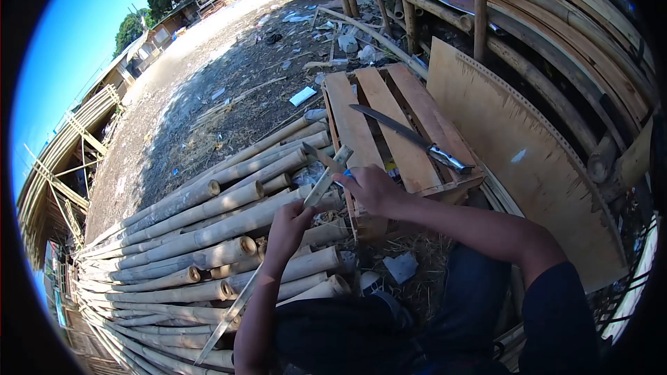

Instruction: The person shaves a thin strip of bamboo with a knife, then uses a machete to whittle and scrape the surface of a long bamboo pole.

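My left hand [288, 226] grips a long thin bamboo strip [278, 250] that runs from near my lap up toward the wooden pallet. My right hand [372, 187] holds a small knife [321, 157] with its blade laid against the strip's upper end. Both hands hover over a heap of cut bamboo poles [208, 229].
A large machete [410, 137] lies on the wooden pallet [368, 107]. A plywood sheet [528, 160] leans at the right against stacked bamboo [556, 21]. Dirt ground with scattered litter [229, 83] stretches beyond. My legs in dark clothing fill the bottom.
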`<state>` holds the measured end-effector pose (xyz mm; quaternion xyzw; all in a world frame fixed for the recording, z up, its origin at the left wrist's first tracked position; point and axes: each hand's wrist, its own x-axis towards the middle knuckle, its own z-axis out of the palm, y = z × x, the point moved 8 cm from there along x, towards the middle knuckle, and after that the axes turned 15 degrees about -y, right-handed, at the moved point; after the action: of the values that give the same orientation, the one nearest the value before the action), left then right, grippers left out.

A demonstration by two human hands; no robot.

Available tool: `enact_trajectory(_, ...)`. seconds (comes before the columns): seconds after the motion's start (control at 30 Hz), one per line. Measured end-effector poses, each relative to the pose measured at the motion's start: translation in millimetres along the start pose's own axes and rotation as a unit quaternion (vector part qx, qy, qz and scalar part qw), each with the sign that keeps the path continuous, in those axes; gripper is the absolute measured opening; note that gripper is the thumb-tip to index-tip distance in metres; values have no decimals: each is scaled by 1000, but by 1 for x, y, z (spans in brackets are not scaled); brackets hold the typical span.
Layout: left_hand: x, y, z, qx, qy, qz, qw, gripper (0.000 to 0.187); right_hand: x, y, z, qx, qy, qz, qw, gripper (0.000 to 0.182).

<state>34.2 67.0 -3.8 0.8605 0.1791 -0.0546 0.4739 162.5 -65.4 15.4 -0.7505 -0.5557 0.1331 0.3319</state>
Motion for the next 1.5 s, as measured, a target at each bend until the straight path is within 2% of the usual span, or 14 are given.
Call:
enact_trajectory(0.07, -2, 1, -6, 4, 28, 7, 1000, 36, 4, 10, -11, 63, 46, 33, 996, 59)
enact_trajectory(0.17, 5, -3, 3, -16, -2, 1, 1000, 36, 2, 0, 21, 49, -29, 2, 998, 59)
enact_trajectory(0.23, 6, -6, 5, -3, -9, 0, 1000, 37, 2, -2, 14, -59, 5, -51, 997, 60)
enact_trajectory(0.33, 12, -7, -11, 7, 27, -15, 1000, 38, 14, 28, -24, 67, 111, 24, 991, 55)
enact_trajectory(0.47, 15, -6, -11, 18, 25, -9, 999, 38, 10, 26, -26, 68, 120, 63, 988, 55)
enact_trajectory(0.57, 7, -16, -6, 15, 6, -20, 1000, 38, 5, 17, -20, 2, 94, 37, 995, 62)
enact_trajectory(0.73, 3, -21, -16, 31, 28, -34, 999, 37, 4, 26, 19, 136, -57, 45, 988, 62)
enact_trajectory(0.87, 6, -11, -6, 26, 11, -12, 1000, 38, 2, 9, 40, 105, -105, -12, 989, 64)
enact_trajectory(0.97, 5, -9, -3, 17, -10, -30, 999, 38, 3, -4, 37, 91, -93, -79, 988, 63)
enact_trajectory(1.07, 3, -8, -12, 1, 8, -20, 1000, 34, 4, 30, -7, 81, 64, -2, 995, 56)
enact_trajectory(1.17, 2, -8, -3, -122, -40, -24, 991, 32, -4, 45, -3, 47, 41, 4, 998, 56)
enact_trajectory(1.33, 3, -4, 4, -116, -39, -5, 993, 21, 5, 48, 16, 122, 47, 37, 991, 55)
enact_trajectory(1.4, -1, 0, -1, -91, -22, -4, 996, 21, 3, 74, 18, 480, 122, 74, 866, 54)
enact_trajectory(1.5, -2, 3, 0, -112, -56, -27, 992, 20, -3, 50, -8, 301, 147, -14, 942, 54)
